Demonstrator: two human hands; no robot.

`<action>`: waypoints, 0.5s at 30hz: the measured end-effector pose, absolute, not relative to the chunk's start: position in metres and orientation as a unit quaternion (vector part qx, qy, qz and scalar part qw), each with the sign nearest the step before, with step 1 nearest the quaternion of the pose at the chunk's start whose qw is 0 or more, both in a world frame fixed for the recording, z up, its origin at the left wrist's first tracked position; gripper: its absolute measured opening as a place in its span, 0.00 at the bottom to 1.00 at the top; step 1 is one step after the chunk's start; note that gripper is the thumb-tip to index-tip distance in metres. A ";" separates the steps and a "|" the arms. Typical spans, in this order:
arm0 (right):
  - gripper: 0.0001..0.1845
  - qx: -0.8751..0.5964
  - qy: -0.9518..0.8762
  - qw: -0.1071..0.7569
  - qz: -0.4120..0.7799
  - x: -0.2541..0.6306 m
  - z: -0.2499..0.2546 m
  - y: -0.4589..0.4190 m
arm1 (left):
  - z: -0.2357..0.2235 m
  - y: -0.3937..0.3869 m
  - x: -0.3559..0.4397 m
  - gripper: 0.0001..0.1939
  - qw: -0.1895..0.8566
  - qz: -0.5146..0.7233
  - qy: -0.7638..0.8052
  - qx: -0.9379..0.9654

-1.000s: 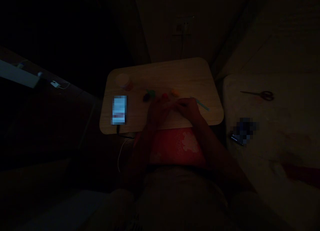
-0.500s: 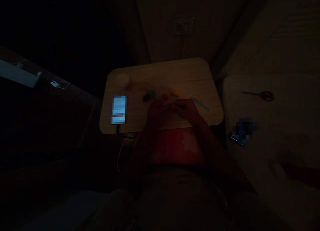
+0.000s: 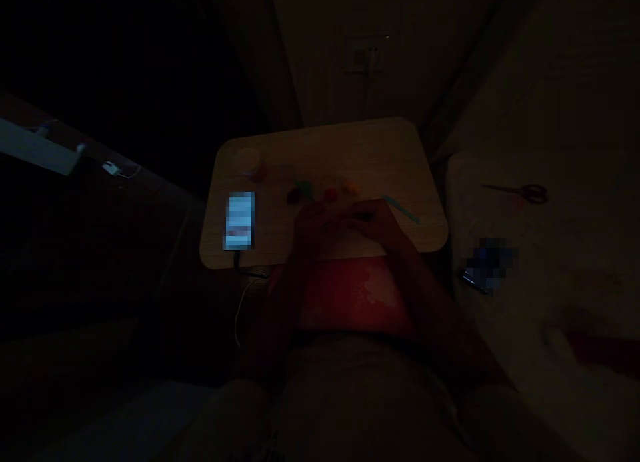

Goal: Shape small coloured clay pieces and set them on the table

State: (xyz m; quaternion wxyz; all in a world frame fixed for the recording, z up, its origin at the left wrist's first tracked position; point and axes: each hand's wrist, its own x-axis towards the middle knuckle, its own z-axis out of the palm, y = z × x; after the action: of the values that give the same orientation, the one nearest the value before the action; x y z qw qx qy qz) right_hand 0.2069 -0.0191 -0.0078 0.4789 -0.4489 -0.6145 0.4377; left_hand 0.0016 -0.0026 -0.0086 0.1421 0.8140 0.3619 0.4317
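In dim light my left hand (image 3: pixel 311 227) and my right hand (image 3: pixel 373 221) meet over the near part of a small wooden table (image 3: pixel 340 142). Their fingers are bent and come together; whatever lies between them is too dark to make out. Just beyond the fingertips sit small soft-looking lumps: a red one (image 3: pixel 331 195), an orange one (image 3: pixel 351 187), a green one (image 3: pixel 304 188) and a dark one (image 3: pixel 293 195). A thin teal stick (image 3: pixel 401 209) lies to the right of my right hand.
At the table's left are a lit phone (image 3: pixel 239 221) with a cable and a tub (image 3: pixel 249 163) with a pale lid. Scissors (image 3: pixel 530 193) and a dark blurred object (image 3: pixel 487 265) rest on the pale surface at right. A wall socket (image 3: pixel 367 54) is behind the table.
The whole view has shifted very slightly and looks darker. My hands stay together in the same place, with at most a small finger movement; the lumps have not visibly moved.
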 end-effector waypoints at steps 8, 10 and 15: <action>0.13 -0.437 -0.632 0.479 0.425 0.210 -0.005 -0.019 | -0.009 -0.003 0.004 0.22 0.159 0.468 0.359 0.792; 0.12 -0.439 -0.631 0.478 0.425 0.210 -0.005 -0.019 | -0.008 -0.003 0.004 0.21 0.167 0.453 0.358 0.799; 0.14 -0.443 -0.627 0.484 0.420 0.209 -0.007 -0.017 | -0.010 -0.002 0.001 0.19 0.148 0.449 0.336 0.815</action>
State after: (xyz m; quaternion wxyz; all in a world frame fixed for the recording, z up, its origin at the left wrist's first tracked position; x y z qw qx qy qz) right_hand 0.2087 -0.0175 -0.0072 0.4840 -0.4430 -0.6266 0.4205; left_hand 0.0013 -0.0015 -0.0102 0.1479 0.8149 0.3359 0.4487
